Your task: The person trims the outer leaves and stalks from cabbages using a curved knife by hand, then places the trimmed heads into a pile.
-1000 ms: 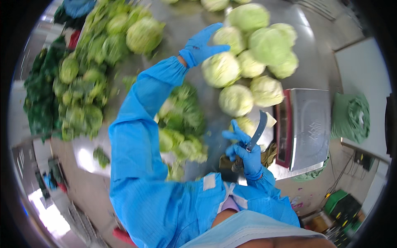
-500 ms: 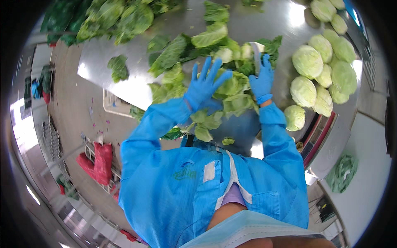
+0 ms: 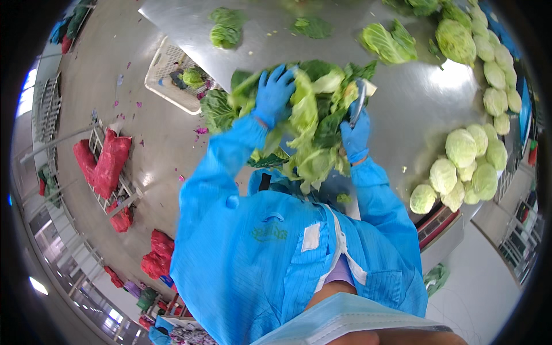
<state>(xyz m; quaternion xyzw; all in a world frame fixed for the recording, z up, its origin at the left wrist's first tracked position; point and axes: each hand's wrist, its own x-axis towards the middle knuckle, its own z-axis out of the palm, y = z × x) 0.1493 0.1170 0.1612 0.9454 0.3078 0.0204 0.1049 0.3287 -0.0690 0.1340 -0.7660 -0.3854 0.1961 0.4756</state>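
Observation:
My left hand [image 3: 275, 95], in a blue glove, presses its bent fingers into a heap of loose green cabbage leaves [image 3: 305, 115], gripping some against the palm. The heap lies between my hands at the near edge of the metal table, and several leaves hang down toward my body. At the heap's right side my right hand [image 3: 355, 135], also gloved, is closed round a knife [image 3: 359, 103] with a curved metal blade pointing away from me. Its handle is mostly hidden in the palm. A pale cut piece [image 3: 371, 88] shows beside the blade.
Trimmed cabbages [image 3: 461, 148] stand grouped along the right side of the metal table [image 3: 414, 106]. A leafier cabbage [image 3: 455, 41] and loose leaves [image 3: 388, 43] lie farther off. Left of the table is a white crate [image 3: 167, 72] with scraps; red sacks [image 3: 110, 164] stand beyond.
My left hand has gone from spread fingers to bent ones on the leaves. The leaves are bunched closer to my body. The knife stays in my right hand, and the view has shifted.

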